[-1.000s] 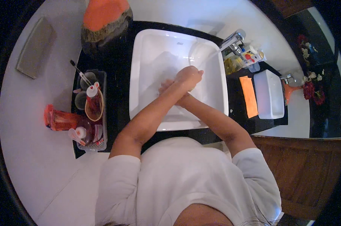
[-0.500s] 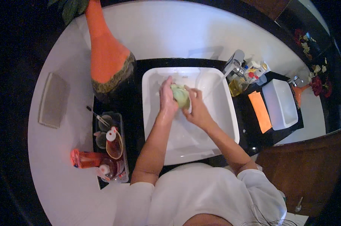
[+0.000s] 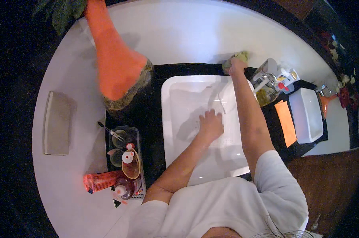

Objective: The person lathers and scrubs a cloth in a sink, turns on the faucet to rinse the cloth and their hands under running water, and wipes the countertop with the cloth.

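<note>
My right hand (image 3: 237, 66) reaches over the far right rim of the white basin (image 3: 166, 119). It grips a light-green, sponge-like thing (image 3: 242, 56) by the wall behind the basin; my fingers cover part of it, and its exact kind is unclear. Down inside the basin is my left hand (image 3: 211, 125), fingers somewhat spread and nothing visible in them. Right of my right forearm stands a chrome faucet (image 3: 267, 75), its spout pointing toward the basin.
A tall orange vase (image 3: 120, 67) stands at the back left. A clear tray (image 3: 138, 137) on the left holds bottles, cups and a toothbrush (image 3: 110, 131). Right of the basin lie an orange cloth (image 3: 286, 123), a yellow liquid bottle (image 3: 265, 96) and a white box-shaped container (image 3: 306, 117).
My hands have parted. The right one has carried the light-green thing from over the basin to the back rim; the left has moved lower, without it. The view has shifted slightly.
</note>
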Motion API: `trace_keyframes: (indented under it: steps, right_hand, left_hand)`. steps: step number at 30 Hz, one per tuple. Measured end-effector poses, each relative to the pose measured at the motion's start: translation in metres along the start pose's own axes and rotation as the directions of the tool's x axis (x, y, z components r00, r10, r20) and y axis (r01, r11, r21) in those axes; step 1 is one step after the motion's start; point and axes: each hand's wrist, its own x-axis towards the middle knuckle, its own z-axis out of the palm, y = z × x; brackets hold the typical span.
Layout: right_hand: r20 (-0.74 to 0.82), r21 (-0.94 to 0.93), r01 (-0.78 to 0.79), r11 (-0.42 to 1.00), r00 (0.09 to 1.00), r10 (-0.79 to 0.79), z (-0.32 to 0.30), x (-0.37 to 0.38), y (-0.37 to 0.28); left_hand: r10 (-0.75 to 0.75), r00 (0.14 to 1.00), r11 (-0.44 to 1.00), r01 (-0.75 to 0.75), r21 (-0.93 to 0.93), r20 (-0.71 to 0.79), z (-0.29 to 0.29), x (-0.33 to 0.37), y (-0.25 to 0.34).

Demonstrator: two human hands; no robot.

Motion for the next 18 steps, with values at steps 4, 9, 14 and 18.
trace_keyframes:
  steps: [4, 9, 14, 18]
  right_hand:
    - [0.120, 0.224, -0.402, 0.888, 0.915, 0.384, 0.045, -0.025, 0.027]
    - [0.437, 0.216, -0.559, 0.800, 0.789, 0.433, 0.081, -0.090, 0.040]
    - [0.699, 0.074, -0.674, 0.735, 0.560, 0.444, 0.121, -0.171, 0.039]
    - [0.786, 0.103, -0.659, 0.745, 0.513, 0.346, 0.132, -0.212, 0.023]
  left_hand:
    - [-0.030, 0.979, 0.984, -0.007, 0.179, 0.201, 0.008, -0.009, -0.008]
    - [-0.058, 0.966, 0.974, -0.001, 0.229, 0.251, 0.008, -0.003, -0.014]
    - [-0.023, 0.997, 0.977, 0.008, 0.214, 0.068, 0.053, -0.005, -0.031]
    - [0.016, 0.938, 0.255, -0.339, -0.906, -0.347, 0.062, 0.005, -0.024]
